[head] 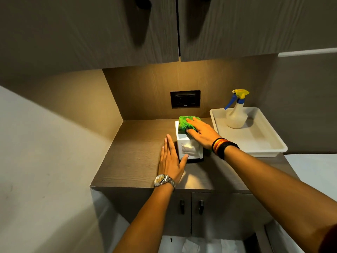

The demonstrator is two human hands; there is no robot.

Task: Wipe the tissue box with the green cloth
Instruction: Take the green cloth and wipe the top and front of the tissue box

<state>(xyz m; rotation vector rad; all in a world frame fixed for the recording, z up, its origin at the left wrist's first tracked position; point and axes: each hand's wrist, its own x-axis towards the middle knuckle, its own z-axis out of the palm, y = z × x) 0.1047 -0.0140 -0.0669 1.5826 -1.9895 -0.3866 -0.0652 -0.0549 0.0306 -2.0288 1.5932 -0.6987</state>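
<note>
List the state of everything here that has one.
tissue box: upright on counter
green cloth: bunched on box top
right hand: flat, pressing the cloth
left hand: flat against box's side
spray bottle: upright in white tray
lower cabinet doors: closed

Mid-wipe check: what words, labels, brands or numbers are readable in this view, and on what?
No text is legible.
Socket plate: a small mark at its lower edge, too small to read.
Wristwatch: the dial is blurred and unreadable.
Tissue box and spray bottle: no print visible.
</note>
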